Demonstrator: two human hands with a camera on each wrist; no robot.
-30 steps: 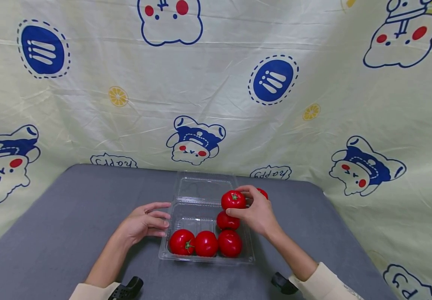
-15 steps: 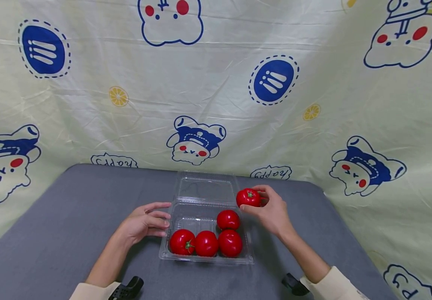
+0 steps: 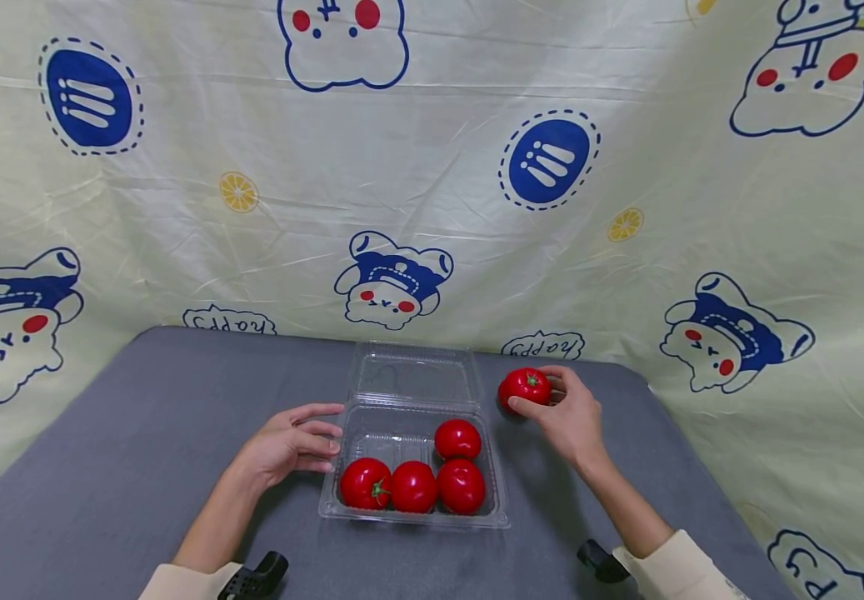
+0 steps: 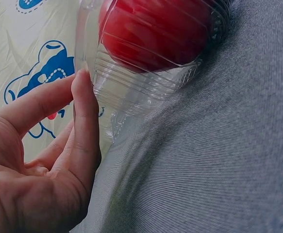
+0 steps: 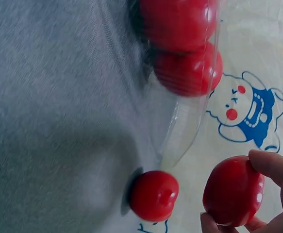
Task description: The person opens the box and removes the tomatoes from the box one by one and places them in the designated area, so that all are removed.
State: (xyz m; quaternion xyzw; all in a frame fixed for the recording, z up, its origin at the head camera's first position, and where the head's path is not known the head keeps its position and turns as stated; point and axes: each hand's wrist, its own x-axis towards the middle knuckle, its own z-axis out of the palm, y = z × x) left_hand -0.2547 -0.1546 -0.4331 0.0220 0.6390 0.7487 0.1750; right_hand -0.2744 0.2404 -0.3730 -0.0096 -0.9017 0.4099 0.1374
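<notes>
Right of the clear tray (image 3: 502,508), right hand (image 3: 570,417) gripping tomato (image 3: 525,386), carried farther out, left hand (image 3: 285,446) relaxed.

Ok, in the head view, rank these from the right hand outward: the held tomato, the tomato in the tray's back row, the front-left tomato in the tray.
1. Held tomato: pinched in the right hand, right of the tray.
2. Back-row tomato: tray's right side.
3. Front-left tomato: near the left hand.

Open gray table (image 3: 139,433) at left and lower right of the frame. In the middle, blocked by the clear box (image 3: 412,517), its lid (image 3: 412,371) behind, a loose tomato (image 5: 153,195) beside it.
</notes>
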